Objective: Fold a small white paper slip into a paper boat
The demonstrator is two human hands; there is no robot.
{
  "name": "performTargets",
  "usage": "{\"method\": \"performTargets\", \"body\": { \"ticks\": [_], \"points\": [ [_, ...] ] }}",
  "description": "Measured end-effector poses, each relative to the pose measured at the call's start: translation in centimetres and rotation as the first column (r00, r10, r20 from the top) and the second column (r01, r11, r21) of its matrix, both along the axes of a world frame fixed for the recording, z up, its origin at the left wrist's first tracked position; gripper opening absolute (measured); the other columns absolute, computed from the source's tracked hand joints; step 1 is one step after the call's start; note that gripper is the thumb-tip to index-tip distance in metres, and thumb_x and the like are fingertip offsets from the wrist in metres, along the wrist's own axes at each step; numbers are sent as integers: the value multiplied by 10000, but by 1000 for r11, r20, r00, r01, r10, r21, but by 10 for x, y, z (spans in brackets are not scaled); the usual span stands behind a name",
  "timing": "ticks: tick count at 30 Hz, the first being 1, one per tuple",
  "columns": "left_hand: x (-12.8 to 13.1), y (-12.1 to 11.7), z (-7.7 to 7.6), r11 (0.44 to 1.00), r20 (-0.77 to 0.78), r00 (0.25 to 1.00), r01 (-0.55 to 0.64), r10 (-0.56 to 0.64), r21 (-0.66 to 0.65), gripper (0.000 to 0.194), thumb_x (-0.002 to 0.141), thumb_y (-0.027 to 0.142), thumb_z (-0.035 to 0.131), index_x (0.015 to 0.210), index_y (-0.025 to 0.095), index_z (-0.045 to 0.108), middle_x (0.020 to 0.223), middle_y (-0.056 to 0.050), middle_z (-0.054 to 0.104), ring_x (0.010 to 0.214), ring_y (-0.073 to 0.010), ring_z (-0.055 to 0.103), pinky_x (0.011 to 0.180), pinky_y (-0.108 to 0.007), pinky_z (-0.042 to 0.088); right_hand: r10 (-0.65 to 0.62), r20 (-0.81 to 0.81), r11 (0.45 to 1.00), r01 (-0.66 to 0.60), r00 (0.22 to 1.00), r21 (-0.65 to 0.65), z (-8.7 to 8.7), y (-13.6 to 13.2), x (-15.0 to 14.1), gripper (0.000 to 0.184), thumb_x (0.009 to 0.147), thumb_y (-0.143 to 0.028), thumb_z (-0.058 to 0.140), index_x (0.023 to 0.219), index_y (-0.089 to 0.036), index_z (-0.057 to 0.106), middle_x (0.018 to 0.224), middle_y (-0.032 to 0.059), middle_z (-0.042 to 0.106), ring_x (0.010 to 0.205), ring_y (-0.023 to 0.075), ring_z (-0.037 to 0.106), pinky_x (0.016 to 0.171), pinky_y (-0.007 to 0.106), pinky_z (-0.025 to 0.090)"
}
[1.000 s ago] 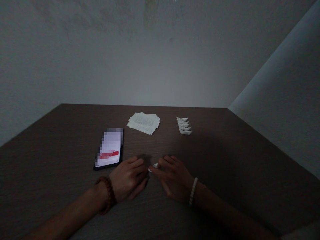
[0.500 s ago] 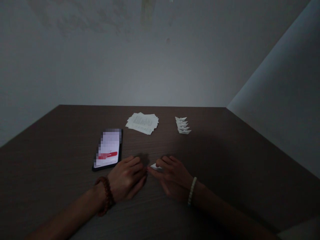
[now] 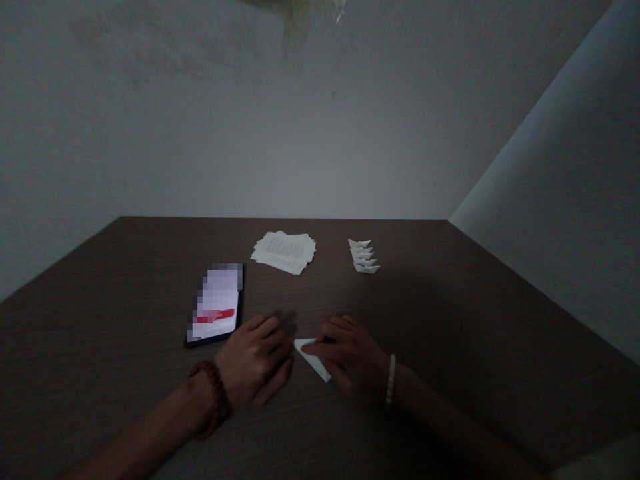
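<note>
A small folded white paper (image 3: 314,362) lies at the near middle of the table, its pale triangular face showing and its right part covered by fingers. Over that right part is my right hand (image 3: 354,357), closed on the paper, with the index finger laid across its top. My left hand (image 3: 257,360) rests on the table with fingers curled together, their tips at the paper's left corner. How firmly they pinch it is hard to see in the dim light.
A phone (image 3: 216,303) with a lit screen lies just beyond my left hand. Farther back on the brown table (image 3: 320,293) are a loose stack of printed paper sheets (image 3: 284,252) and a row of several small paper boats (image 3: 365,257). A wall (image 3: 300,147) stands behind.
The folded paper now shows a larger triangle pointing toward me. My right index finger has moved across its top, while my left hand stays almost in place. The view has tilted slightly up.
</note>
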State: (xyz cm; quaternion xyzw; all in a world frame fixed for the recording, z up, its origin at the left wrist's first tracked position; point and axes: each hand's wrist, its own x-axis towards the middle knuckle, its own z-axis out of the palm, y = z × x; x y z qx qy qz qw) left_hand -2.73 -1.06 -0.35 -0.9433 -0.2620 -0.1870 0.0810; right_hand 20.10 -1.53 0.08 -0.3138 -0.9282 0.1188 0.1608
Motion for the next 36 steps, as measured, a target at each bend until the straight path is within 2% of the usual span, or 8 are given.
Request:
{"method": "performTargets", "body": {
  "ticks": [2,8,13,20,24,28,31,36],
  "points": [
    [-1,0,1,998,-21,998,-53,52,-36,255,829,250,487,1000,135,637,772,-78,577,779,-247,481,694,-392,394,12,-79,999,-15,997,-38,-3,3,4,316,860,-117,497,1153,-204,575,928,31,594,892,177,470,790,330,330],
    [-1,-1,4,980,-59,989,-142,136,-136,406,839,395,506,1149,145,591,966,-116,561,899,-281,482,779,-448,422,37,-193,999,-37,981,4,-13,7,7,373,781,-64,538,1132,-182,589,954,39,635,892,183,496,794,335,349],
    [-1,-1,5,969,-75,985,-168,157,-179,445,829,442,534,1168,156,580,999,-115,546,904,-286,466,766,-444,417,5,-228,1000,-2,974,13,-20,7,2,262,837,-124,551,1083,-186,617,956,39,646,894,185,496,820,333,369],
    [0,-1,3,961,-63,984,-177,167,-213,425,820,415,548,1165,170,585,1011,-110,542,916,-285,463,775,-442,410,-108,-38,992,110,993,67,-14,8,-6,226,890,-221,528,1103,-194,594,984,57,563,914,197,442,812,337,366],
    [1,-2,1,961,-23,983,-183,182,-206,408,809,370,541,1159,168,595,1007,-112,539,912,-285,467,761,-437,406,-84,83,990,74,993,116,-2,5,-7,235,894,-236,512,1120,-213,576,979,56,545,920,207,433,789,353,344],
    [1,-3,1,961,-38,983,-183,179,-206,396,829,353,523,1168,160,587,1018,-120,540,922,-287,468,764,-439,403,-89,95,993,80,991,92,2,3,-9,242,898,-218,496,1128,-210,570,1019,58,553,945,203,438,803,347,340],
    [1,-2,1,973,17,988,-151,156,-176,350,842,342,528,1127,154,603,1009,-117,559,908,-278,477,775,-442,393,-64,76,995,58,995,81,2,3,-9,272,899,-235,492,1162,-193,549,1134,60,564,1012,213,437,856,363,331],
    [1,-2,-1,977,106,992,85,-65,-196,360,838,439,574,1074,169,613,977,-91,613,868,-241,509,752,-397,379,10,65,997,-15,998,72,7,6,-2,352,840,-290,551,1166,-159,546,1212,59,581,1025,226,460,877,389,318]
  ]
}}
